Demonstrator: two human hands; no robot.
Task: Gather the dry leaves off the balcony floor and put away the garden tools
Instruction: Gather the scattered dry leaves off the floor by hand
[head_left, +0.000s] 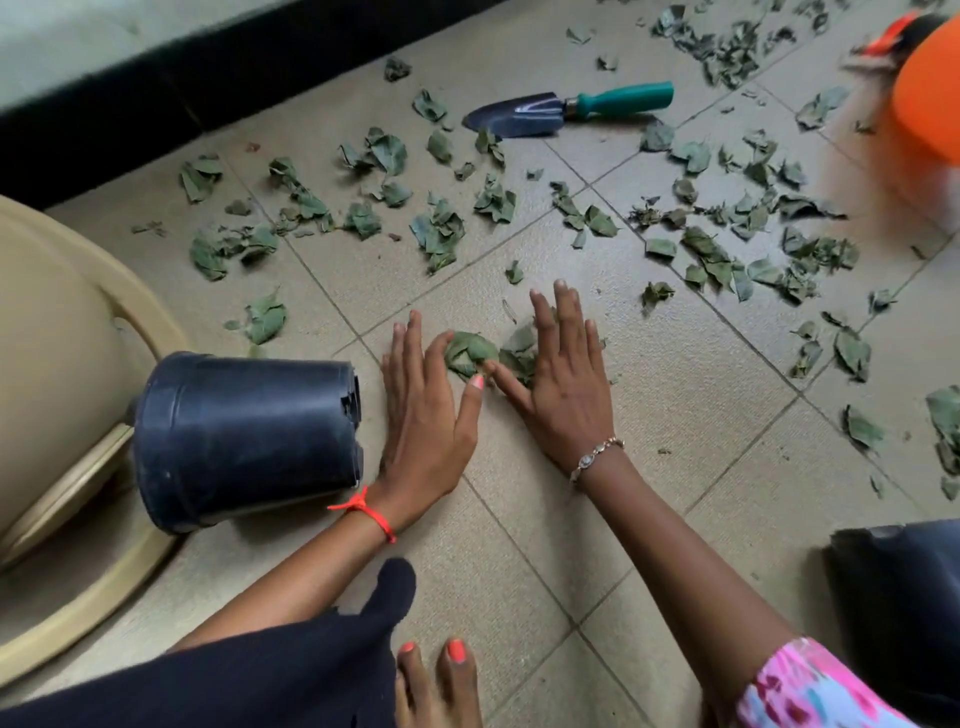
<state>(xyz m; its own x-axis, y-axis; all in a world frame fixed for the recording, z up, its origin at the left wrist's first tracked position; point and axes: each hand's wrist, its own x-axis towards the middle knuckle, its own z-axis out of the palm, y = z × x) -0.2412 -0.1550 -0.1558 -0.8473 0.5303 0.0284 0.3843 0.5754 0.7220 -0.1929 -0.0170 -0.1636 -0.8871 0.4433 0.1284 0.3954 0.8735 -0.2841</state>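
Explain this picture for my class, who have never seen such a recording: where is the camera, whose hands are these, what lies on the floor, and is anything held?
There is no machine here: a person wears one camera on the head, looking down at the hands. The left hand, with a red thread at the wrist, and the right hand, with a bracelet, lie flat on the tiled floor, fingers straight, either side of a small heap of leaves. Neither grips anything; they seem to be scooping the heap together. More dry leaves lie scattered across the tiles. A green-handled trowel lies further off, untouched. A black pot lies on its side by the left hand. The orange thing at top right is too blurred to name.
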